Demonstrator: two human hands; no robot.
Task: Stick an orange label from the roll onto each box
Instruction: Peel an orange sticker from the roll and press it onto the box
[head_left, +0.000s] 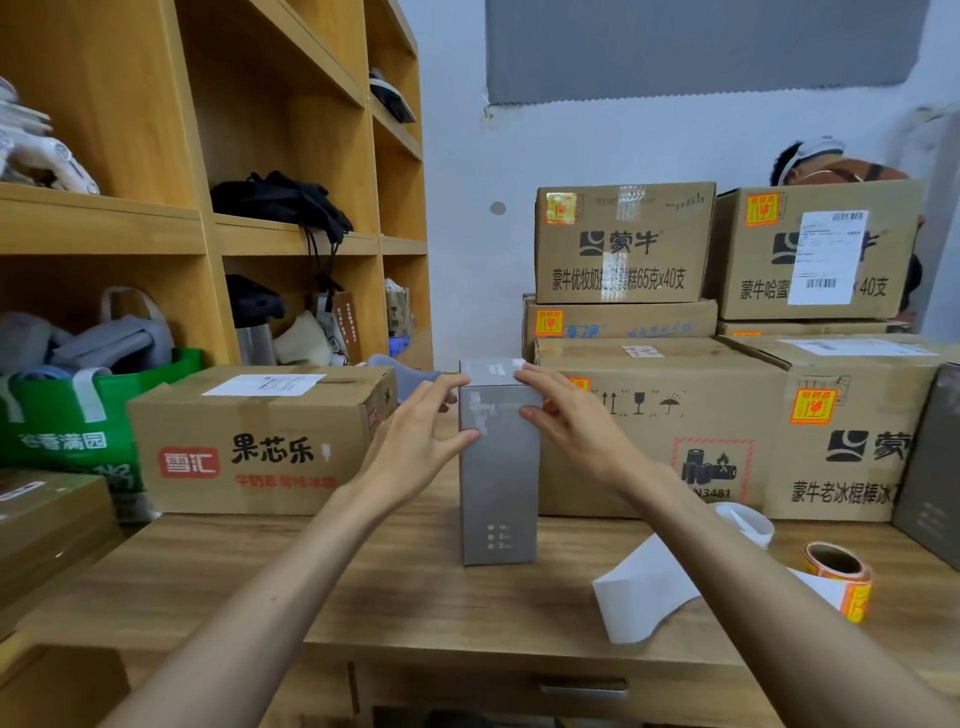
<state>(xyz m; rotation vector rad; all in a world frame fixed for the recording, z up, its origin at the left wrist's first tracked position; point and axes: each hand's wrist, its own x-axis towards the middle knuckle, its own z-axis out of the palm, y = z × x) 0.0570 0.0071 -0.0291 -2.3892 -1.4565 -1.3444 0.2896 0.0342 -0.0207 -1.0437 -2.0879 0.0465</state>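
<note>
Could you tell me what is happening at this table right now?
A person has the left hand and right hand on the upper part of a tall grey box standing on the wooden table. No orange label shows on it. The label roll lies untouched to the right, white backing paper trailing beside it. Several cardboard boxes behind already bear orange labels.
</note>
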